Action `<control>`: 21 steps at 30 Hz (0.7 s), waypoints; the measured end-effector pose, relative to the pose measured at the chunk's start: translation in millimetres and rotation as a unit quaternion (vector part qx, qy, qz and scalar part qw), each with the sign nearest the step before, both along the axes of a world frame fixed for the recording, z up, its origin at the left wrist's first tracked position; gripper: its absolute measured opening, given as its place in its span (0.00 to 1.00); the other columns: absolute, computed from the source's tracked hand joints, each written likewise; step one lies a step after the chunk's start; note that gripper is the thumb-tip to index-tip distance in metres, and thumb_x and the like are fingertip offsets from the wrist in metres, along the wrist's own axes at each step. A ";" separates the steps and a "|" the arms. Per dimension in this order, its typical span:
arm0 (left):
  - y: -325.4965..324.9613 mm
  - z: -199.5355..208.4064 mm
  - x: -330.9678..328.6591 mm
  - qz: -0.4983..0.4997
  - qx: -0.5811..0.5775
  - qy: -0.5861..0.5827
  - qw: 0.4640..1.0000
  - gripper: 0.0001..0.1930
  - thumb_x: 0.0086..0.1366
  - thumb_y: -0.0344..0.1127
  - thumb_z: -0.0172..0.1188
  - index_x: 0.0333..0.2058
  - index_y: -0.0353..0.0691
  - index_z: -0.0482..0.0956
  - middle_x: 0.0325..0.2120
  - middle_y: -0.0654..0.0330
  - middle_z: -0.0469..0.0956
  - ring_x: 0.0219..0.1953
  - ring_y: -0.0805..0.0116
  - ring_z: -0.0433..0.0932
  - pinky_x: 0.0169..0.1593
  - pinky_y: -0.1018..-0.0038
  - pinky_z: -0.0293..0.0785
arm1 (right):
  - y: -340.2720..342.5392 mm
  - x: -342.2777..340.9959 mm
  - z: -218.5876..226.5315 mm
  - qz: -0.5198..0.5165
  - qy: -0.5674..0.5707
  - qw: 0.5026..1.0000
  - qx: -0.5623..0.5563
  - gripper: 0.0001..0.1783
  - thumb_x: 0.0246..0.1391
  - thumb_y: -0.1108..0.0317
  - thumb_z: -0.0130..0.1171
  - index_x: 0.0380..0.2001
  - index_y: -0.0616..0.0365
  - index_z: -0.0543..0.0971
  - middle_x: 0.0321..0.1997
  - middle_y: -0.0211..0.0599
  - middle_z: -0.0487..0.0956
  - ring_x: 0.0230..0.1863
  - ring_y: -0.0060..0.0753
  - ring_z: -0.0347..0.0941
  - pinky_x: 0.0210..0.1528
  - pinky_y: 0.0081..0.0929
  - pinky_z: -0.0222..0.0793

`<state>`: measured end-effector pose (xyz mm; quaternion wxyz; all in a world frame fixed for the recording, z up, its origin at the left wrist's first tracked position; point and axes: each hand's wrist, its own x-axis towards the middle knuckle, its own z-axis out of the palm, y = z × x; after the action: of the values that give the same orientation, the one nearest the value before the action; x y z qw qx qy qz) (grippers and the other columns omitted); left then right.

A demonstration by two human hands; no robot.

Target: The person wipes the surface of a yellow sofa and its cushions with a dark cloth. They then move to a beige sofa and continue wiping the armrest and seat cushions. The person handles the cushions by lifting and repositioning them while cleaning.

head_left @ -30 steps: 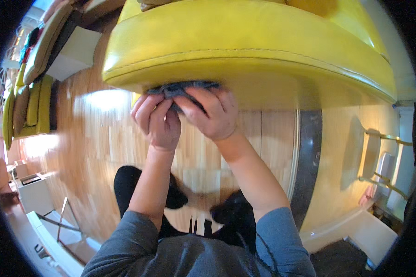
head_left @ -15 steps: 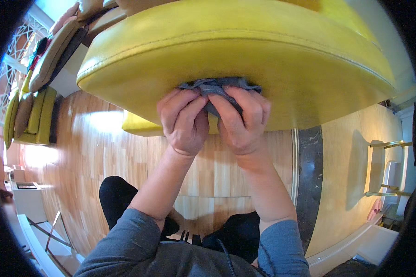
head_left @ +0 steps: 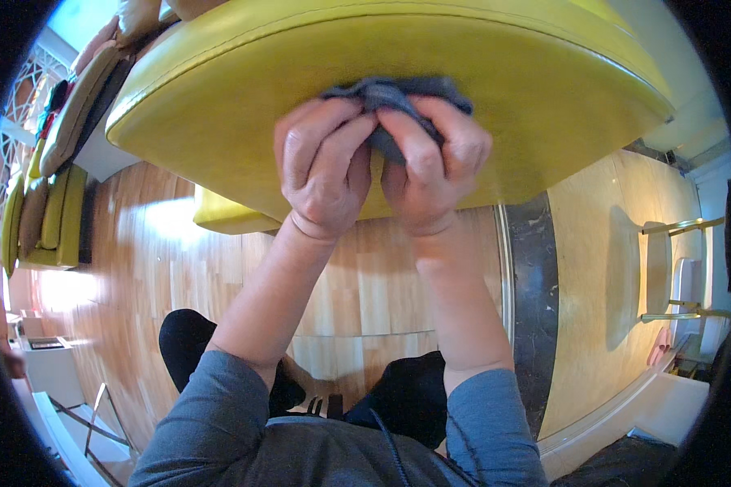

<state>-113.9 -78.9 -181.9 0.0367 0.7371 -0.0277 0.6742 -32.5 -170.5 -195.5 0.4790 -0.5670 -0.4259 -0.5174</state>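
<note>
A dark grey-blue cloth [head_left: 394, 97] is bunched between my two hands, against the smooth front of a large yellow leather-like upholstered piece [head_left: 219, 122]. Stitching runs along the upper edge of that piece. My left hand [head_left: 323, 158] pinches the cloth's left part with bent fingers. Close beside it, my right hand [head_left: 437, 154] grips the right part, fingers curled over the fabric. Both thumbs are largely hidden behind the fingers. Some of the cloth spreads out above the fingertips on the yellow surface.
Below lies a wood-plank floor [head_left: 357, 284] with a dark stone strip [head_left: 532, 300] to the right. A gold-legged piece of furniture [head_left: 674, 268] stands far right. Cushions [head_left: 57, 211] are stacked at far left, above a white box-like unit [head_left: 49, 365]. My knees are bent beneath my arms.
Both hands and the cloth have moved up the yellow surface, away from me. My view has shifted a little, and the yellow piece sits slightly higher in the picture.
</note>
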 end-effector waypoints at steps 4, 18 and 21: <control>-9.7 -1.3 -4.2 -0.023 -0.037 0.038 0.998 0.16 0.47 0.17 0.67 0.36 0.39 0.86 0.38 0.57 0.82 0.41 0.56 0.81 0.46 0.64 0.79 | -19.3 1.4 -3.6 0.029 0.024 0.999 -0.029 0.16 0.49 0.71 0.68 0.43 0.43 0.85 0.46 0.31 0.80 0.46 0.38 0.75 0.46 0.34 0.73; -36.8 -1.9 34.4 -0.078 0.058 0.092 0.991 0.20 0.43 0.21 0.66 0.39 0.37 0.87 0.44 0.58 0.82 0.46 0.56 0.80 0.49 0.66 0.81 | -47.2 35.5 -30.2 0.019 0.080 0.996 0.037 0.16 0.56 0.70 0.64 0.49 0.47 0.83 0.48 0.39 0.80 0.48 0.46 0.75 0.50 0.40 0.70; -47.6 14.4 37.8 -0.096 0.054 0.067 0.992 0.20 0.45 0.21 0.65 0.40 0.36 0.87 0.43 0.57 0.82 0.46 0.55 0.80 0.49 0.65 0.81 | -65.3 37.9 -8.6 0.024 0.065 0.997 0.021 0.15 0.57 0.71 0.63 0.49 0.48 0.83 0.49 0.40 0.80 0.50 0.46 0.75 0.51 0.40 0.70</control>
<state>-76.1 -126.5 -167.4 0.0633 0.7756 -0.1325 0.6139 5.4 -235.8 -204.1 0.5297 -0.5790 -0.3958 -0.4769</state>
